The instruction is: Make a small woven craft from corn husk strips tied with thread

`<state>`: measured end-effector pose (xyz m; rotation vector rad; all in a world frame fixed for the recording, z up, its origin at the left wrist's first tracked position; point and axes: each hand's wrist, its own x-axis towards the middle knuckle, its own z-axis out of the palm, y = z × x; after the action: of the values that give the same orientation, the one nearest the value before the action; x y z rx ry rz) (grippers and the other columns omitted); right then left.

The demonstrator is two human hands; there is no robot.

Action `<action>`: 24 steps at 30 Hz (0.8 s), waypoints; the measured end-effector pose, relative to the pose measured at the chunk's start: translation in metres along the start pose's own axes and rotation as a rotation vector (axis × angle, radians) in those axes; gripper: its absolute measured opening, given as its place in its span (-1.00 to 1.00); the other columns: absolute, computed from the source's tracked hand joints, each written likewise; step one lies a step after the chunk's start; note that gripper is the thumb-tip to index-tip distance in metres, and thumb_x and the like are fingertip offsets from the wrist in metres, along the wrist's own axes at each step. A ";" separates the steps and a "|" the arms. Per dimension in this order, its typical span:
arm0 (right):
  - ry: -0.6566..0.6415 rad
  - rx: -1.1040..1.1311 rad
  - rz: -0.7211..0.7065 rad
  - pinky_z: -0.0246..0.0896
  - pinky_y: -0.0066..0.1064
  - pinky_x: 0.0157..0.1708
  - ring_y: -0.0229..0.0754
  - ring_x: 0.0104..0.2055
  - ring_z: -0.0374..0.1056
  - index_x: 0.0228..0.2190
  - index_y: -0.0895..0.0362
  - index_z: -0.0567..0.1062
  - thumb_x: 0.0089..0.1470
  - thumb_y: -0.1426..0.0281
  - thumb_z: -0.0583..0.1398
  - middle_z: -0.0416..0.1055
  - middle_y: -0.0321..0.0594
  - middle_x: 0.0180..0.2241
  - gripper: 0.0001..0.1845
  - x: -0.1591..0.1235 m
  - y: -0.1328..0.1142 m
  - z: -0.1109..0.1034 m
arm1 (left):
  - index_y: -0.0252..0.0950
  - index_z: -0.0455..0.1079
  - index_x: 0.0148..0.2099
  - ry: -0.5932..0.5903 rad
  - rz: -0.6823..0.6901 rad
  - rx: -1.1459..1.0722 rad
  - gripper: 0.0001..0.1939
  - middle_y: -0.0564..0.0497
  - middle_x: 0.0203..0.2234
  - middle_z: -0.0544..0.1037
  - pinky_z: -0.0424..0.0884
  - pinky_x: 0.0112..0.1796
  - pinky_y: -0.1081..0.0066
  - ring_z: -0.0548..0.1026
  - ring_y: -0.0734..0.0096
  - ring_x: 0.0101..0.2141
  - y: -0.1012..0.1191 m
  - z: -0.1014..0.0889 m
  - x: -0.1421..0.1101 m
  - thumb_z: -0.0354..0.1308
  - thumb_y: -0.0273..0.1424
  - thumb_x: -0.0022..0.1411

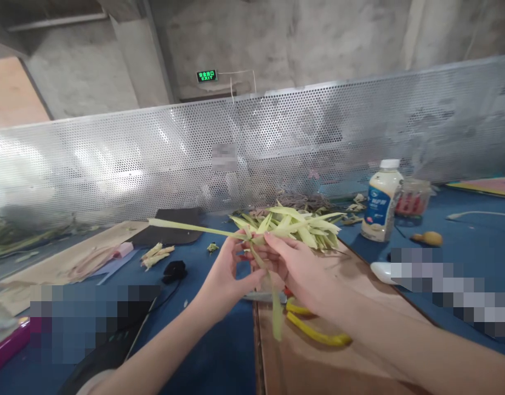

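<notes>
Both hands meet in the middle over a wooden board's left edge. My left hand (230, 271) is closed with its fingertips pinching a pale green corn husk strip (190, 227). One end of the strip points out to the left; a broader length hangs down below the hands. My right hand (295, 262) pinches the same strip near its folded or knotted middle; fingers partly hide that spot. Just behind lies a pile of corn husks (307, 226). Beneath the right hand are yellow-handled shears (318, 332), their metal blade partly covered.
A wooden board (318, 373) lies on the blue table (219, 351). At right stand a milk bottle (378, 206) and a clear tub (412, 196). Husk scraps (155, 255) and a black object (174, 271) lie left. A perforated metal panel (153, 159) borders the back.
</notes>
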<state>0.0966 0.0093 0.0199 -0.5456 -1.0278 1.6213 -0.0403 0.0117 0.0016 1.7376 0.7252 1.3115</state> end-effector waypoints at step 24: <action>0.065 -0.136 -0.090 0.02 -0.47 -0.47 -0.33 -0.50 0.15 -0.47 0.12 0.53 -0.07 0.24 0.20 0.39 -0.29 -0.49 -0.79 0.002 0.002 -0.001 | -0.16 0.13 0.09 0.098 -0.134 -0.119 -0.55 0.08 -0.44 0.39 0.30 -0.31 0.51 0.35 0.50 -0.40 0.020 0.004 -0.007 0.06 -0.28 0.15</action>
<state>0.0957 0.0116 0.0184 -0.6307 -1.1039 1.4530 -0.0391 -0.0056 0.0151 1.5135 0.7886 1.3268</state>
